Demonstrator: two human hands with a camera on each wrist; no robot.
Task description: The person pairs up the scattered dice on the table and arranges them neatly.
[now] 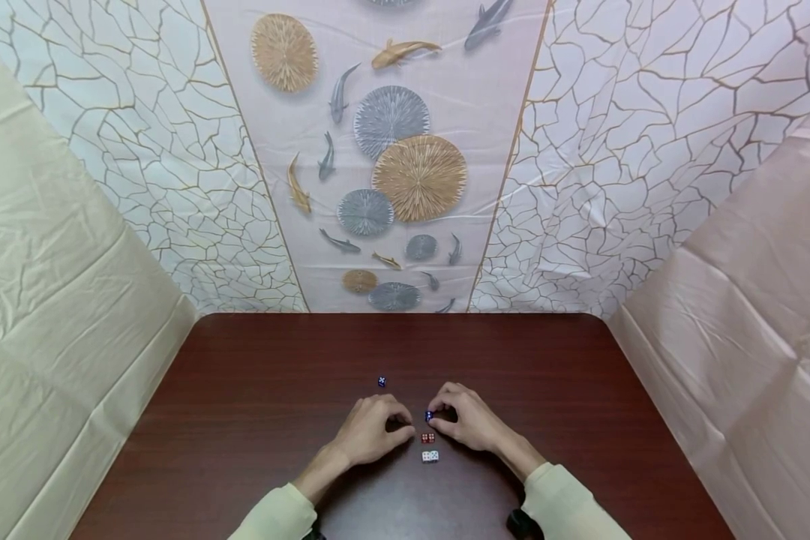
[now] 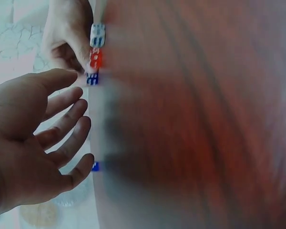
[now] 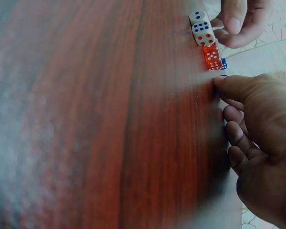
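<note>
My right hand [image 1: 469, 418] pinches a blue die [image 1: 428, 415] between thumb and forefinger, low at the tabletop; in the right wrist view the fingertips hide most of it. Just nearer than it sit two red dice [image 1: 428, 438] side by side, then two white dice [image 1: 430, 456] in a similar pair. To the left of these, my left hand [image 1: 373, 429] holds nothing, its fingers loosely bent and spread apart in the left wrist view. Beyond the left hand lies another blue die [image 1: 381, 382], apart from the others.
The dice lie on a dark reddish-brown wooden table [image 1: 263, 360] with rounded far corners. A patterned cloth [image 1: 405, 247] with fish and round motifs hangs behind it. Plain pale cloths [image 1: 61, 315] flank both sides.
</note>
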